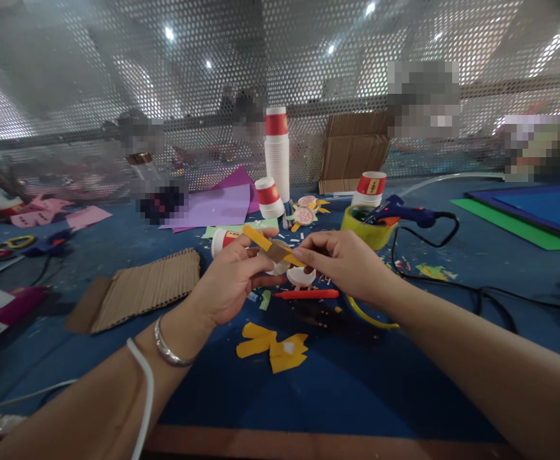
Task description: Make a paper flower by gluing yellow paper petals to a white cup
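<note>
Above the table's middle, my left hand [234, 271] pinches a yellow paper strip [258, 237] between thumb and fingers. The strip slants down toward my right hand [344, 259], whose thumb and fingertips grip its yellow lower end. A darker brownish patch shows on the strip between the hands. Behind my left fingers lies a red and white paper cup [222, 241], partly hidden; whether I touch it I cannot tell. Below the hands are a red pen [308, 294] and a white round piece [301, 276]. Yellow paper cutouts [289, 352] lie nearer to me.
A tall cup stack [277, 160] stands at the back. Right of my hands, a blue glue gun [407, 212] rests on a yellow tape roll [368, 233], its black cord trailing right. Corrugated cardboard [152, 291] lies left. Purple paper [217, 206] and paper scraps lie behind.
</note>
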